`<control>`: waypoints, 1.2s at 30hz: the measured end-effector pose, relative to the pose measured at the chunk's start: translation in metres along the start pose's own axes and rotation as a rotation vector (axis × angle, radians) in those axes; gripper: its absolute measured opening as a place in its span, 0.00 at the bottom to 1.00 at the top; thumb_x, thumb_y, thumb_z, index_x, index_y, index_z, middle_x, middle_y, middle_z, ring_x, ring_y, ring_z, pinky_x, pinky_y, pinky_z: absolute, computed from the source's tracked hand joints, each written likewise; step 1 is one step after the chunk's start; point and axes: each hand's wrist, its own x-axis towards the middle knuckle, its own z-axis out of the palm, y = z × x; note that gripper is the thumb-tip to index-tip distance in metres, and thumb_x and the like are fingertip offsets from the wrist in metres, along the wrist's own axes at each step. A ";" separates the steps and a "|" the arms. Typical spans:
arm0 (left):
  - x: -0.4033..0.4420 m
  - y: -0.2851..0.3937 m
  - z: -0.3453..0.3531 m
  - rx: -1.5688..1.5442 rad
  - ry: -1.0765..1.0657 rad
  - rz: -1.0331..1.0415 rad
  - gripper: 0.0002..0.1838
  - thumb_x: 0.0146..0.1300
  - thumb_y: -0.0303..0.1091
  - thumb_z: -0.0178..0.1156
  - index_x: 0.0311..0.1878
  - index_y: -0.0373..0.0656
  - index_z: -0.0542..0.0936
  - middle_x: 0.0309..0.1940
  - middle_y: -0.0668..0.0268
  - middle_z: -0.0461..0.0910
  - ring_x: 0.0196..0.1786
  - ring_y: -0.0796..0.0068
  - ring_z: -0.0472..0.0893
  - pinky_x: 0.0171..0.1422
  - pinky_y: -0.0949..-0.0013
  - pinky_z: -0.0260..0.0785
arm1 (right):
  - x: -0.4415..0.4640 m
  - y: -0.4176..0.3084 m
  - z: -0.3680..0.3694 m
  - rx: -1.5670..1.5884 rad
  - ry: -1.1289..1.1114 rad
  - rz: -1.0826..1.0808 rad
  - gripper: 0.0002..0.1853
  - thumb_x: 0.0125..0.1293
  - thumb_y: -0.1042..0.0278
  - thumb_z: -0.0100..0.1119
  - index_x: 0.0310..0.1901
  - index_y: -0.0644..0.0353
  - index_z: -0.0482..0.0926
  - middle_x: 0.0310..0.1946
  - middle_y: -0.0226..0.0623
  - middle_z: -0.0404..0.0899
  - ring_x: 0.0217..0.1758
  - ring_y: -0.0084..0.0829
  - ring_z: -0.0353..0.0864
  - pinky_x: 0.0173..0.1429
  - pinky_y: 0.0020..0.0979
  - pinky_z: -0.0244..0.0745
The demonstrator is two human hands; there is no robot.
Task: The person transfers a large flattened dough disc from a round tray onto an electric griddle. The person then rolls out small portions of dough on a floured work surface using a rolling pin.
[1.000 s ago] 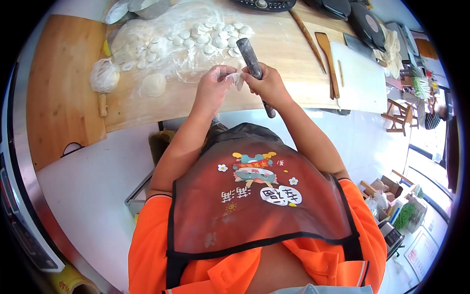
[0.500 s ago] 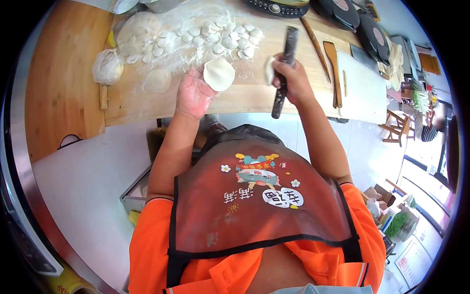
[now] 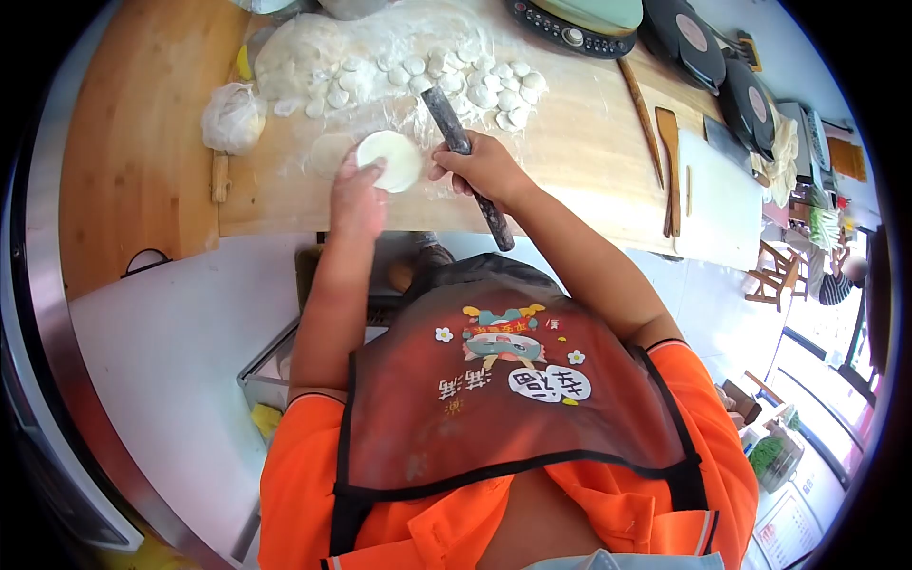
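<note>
My left hand (image 3: 357,201) is pinched on a round, flat dough wrapper (image 3: 401,163), with its thumb across the near face; its fingers behind are hidden. Slight motion blur softens this hand. Just to the right, my right hand (image 3: 486,171) is closed around a dark, flour-marked rolling pin (image 3: 446,119), which slants from upper left to lower right. Left of the wrapper, another thin dough round (image 3: 330,155) lies flat on the wooden table (image 3: 570,161). Beyond both hands, several small flattened dough pieces (image 3: 483,97) are scattered in flour.
A large dough lump (image 3: 294,57) and a plastic bag (image 3: 234,119) lie at the left. To the right are a wooden stick (image 3: 641,119), a wooden spatula (image 3: 670,157) and a white board (image 3: 717,195). An electric griddle (image 3: 575,33) stands at the back.
My right hand has moved left with the rolling pin, and the pale round seen beside it is gone from there. My left hand has turned, its thumb now over the wrapper. The view has shifted slightly.
</note>
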 end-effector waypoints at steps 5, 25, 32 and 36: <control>0.034 0.043 -0.048 0.407 0.021 0.073 0.23 0.63 0.16 0.53 0.62 0.37 0.79 0.56 0.57 0.81 0.60 0.63 0.82 0.67 0.59 0.74 | 0.006 0.025 -0.039 -0.134 0.187 -0.002 0.13 0.70 0.64 0.65 0.47 0.65 0.78 0.29 0.35 0.83 0.22 0.20 0.74 0.26 0.24 0.70; 0.049 -0.064 0.064 1.624 -0.493 0.720 0.20 0.58 0.27 0.64 0.56 0.40 0.83 0.47 0.54 0.80 0.54 0.51 0.79 0.61 0.49 0.70 | 0.101 0.004 -0.066 -1.018 0.627 -0.089 0.21 0.63 0.51 0.67 0.50 0.56 0.79 0.45 0.45 0.85 0.50 0.49 0.86 0.53 0.48 0.80; 0.002 -0.080 0.051 1.176 -0.353 0.439 0.17 0.62 0.26 0.61 0.55 0.35 0.82 0.45 0.50 0.82 0.49 0.45 0.81 0.57 0.51 0.73 | 0.032 0.021 -0.085 -0.180 0.324 0.027 0.16 0.62 0.67 0.71 0.47 0.65 0.79 0.24 0.31 0.75 0.20 0.21 0.73 0.24 0.26 0.67; 0.013 -0.063 0.033 1.184 -0.207 0.546 0.16 0.63 0.26 0.60 0.55 0.39 0.82 0.44 0.50 0.83 0.49 0.46 0.82 0.56 0.51 0.74 | 0.015 0.046 -0.069 -0.006 0.257 0.118 0.13 0.64 0.68 0.70 0.44 0.65 0.77 0.24 0.31 0.77 0.20 0.22 0.75 0.24 0.26 0.69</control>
